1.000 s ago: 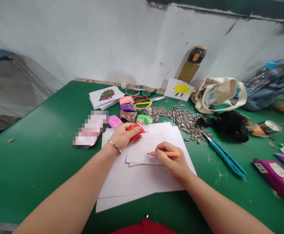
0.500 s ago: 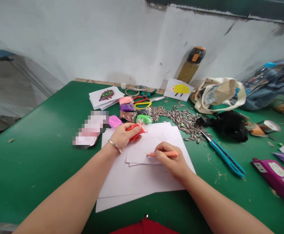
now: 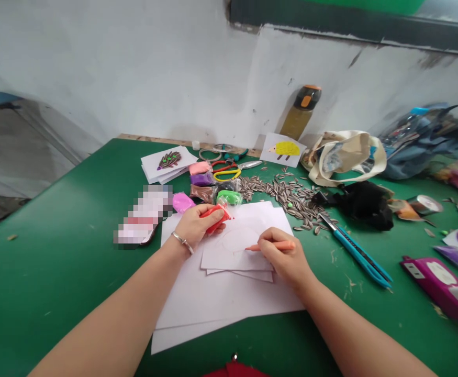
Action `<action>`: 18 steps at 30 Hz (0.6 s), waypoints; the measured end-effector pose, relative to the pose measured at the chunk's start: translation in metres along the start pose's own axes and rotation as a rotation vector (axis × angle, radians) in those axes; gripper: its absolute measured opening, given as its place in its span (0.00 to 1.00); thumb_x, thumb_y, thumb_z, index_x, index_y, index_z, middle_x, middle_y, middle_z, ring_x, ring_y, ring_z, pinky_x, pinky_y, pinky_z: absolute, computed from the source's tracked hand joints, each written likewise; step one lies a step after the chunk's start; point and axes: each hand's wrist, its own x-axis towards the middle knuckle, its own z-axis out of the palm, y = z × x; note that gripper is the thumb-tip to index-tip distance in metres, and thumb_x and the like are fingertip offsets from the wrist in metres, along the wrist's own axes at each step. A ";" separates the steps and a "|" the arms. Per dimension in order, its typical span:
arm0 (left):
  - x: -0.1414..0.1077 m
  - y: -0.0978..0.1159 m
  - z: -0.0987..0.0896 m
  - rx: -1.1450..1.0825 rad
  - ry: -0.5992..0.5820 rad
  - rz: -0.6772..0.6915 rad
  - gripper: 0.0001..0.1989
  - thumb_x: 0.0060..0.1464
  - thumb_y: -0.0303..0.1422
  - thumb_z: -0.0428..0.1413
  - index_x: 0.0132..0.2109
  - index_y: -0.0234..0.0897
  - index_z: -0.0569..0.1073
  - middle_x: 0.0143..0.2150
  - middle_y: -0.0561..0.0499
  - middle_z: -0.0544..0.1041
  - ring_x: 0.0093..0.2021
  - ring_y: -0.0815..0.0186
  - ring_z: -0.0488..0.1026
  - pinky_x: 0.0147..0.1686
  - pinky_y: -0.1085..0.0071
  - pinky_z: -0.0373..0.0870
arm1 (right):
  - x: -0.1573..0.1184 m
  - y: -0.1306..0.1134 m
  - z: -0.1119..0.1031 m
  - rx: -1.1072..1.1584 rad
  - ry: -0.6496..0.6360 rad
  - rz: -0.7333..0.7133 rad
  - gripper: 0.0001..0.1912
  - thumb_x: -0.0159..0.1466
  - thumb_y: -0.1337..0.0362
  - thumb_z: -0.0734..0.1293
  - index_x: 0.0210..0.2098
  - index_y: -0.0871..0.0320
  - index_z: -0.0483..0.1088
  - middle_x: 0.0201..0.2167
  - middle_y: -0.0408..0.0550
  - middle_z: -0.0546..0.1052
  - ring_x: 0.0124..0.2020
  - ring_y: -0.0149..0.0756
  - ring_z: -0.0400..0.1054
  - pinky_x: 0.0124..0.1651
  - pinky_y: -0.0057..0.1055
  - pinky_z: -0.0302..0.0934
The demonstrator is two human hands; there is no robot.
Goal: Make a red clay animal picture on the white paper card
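1. Right fingers (image 3: 267, 243) pinch an orange pen (image 3: 286, 245), its long axis sideways, tip pointing left over the small sheet (image 3: 218, 259); contact unclear.
2. That sheet lies on larger paper (image 3: 197, 303) on the counter (image 3: 56, 251).
3. Left fingers (image 3: 202, 210) pinch a red packet (image 3: 215, 224), farther from the tip.

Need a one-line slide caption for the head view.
Right hand holds an orange pen over white paper; left hand holds a red packet; seeds lie scattered beyond.
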 end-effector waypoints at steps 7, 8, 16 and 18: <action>0.000 0.001 0.002 -0.007 0.014 -0.008 0.19 0.40 0.40 0.68 0.36 0.31 0.75 0.28 0.50 0.76 0.27 0.69 0.75 0.30 0.72 0.74 | 0.002 0.004 -0.004 0.041 0.028 0.022 0.09 0.58 0.66 0.62 0.21 0.55 0.64 0.15 0.37 0.61 0.34 0.41 0.76 0.29 0.25 0.58; 0.000 0.001 0.002 -0.006 0.013 -0.007 0.19 0.41 0.39 0.68 0.36 0.31 0.75 0.28 0.50 0.76 0.27 0.69 0.75 0.30 0.72 0.74 | 0.002 0.005 -0.004 0.048 0.031 0.024 0.09 0.58 0.66 0.62 0.21 0.55 0.64 0.15 0.36 0.60 0.33 0.40 0.76 0.29 0.25 0.59; 0.000 0.000 0.002 -0.006 0.014 0.000 0.19 0.41 0.40 0.69 0.35 0.31 0.74 0.27 0.51 0.76 0.27 0.69 0.75 0.29 0.74 0.74 | 0.003 0.004 -0.005 0.053 0.022 0.038 0.09 0.57 0.67 0.63 0.21 0.56 0.64 0.15 0.36 0.59 0.33 0.40 0.77 0.26 0.24 0.55; 0.001 0.000 0.002 -0.005 0.017 0.003 0.19 0.40 0.39 0.69 0.36 0.30 0.74 0.27 0.51 0.76 0.27 0.69 0.75 0.29 0.74 0.74 | 0.003 0.004 -0.005 0.048 0.019 0.030 0.08 0.57 0.67 0.63 0.21 0.56 0.64 0.15 0.36 0.60 0.33 0.40 0.77 0.26 0.23 0.55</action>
